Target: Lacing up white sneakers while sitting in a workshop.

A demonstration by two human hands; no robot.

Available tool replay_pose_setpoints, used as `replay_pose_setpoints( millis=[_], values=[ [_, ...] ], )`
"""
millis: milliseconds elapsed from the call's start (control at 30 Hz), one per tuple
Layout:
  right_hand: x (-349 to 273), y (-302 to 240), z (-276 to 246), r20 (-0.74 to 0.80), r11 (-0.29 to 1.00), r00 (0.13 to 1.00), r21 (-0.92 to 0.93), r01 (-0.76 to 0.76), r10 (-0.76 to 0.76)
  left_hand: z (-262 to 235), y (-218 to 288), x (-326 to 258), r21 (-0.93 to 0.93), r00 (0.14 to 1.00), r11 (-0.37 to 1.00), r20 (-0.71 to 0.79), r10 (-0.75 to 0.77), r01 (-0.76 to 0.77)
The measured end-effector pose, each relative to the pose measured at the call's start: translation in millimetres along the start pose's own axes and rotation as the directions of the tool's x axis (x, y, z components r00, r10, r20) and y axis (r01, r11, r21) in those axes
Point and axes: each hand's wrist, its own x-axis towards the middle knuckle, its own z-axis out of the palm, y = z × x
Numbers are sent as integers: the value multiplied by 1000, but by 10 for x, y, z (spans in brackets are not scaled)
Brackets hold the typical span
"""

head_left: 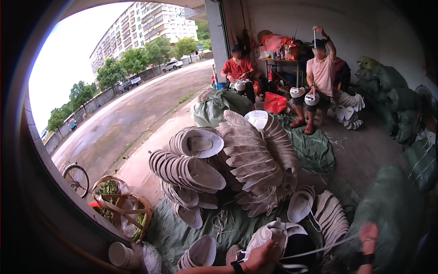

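Near stacked uppers' edges (329, 218), left hand (263, 256) holds shoe (264, 234) — right hand (368, 232) stretches lace (317, 250).

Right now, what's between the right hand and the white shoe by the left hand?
In the head view, a thin white lace stretches from the right hand toward the shoe.

Daylight from the left whitens the sky (61, 48), the bowed edges go dark, and the right grip (368, 232) looks blurred.
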Motion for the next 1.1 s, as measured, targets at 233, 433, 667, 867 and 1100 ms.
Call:
replay_pose_setpoints(
  millis=[233,433,667,867,1100],
  values=[
    [-409,-29,80,-136,973,968,-65,-220,209,-162,154,-190,-248,995,965,-67,71,-86],
    [-1509,1029,2031,533,771,734,-637,19,422,-201,137,-266,22,961,986,-221,168,-168],
    [-1716,1018,2283,382,247,235,-857,452,894,-260,13,-408,-51,989,994,-108,-99,94],
    [-1651,765,2222,396,208,448,-887,412,801,-385,91,-413,66,998,996,40,53,-55],
    [-1905,1136,2238,380,253,297,-886,389,876,-315,113,-473,148,996,985,28,90,-93]
  ],
)
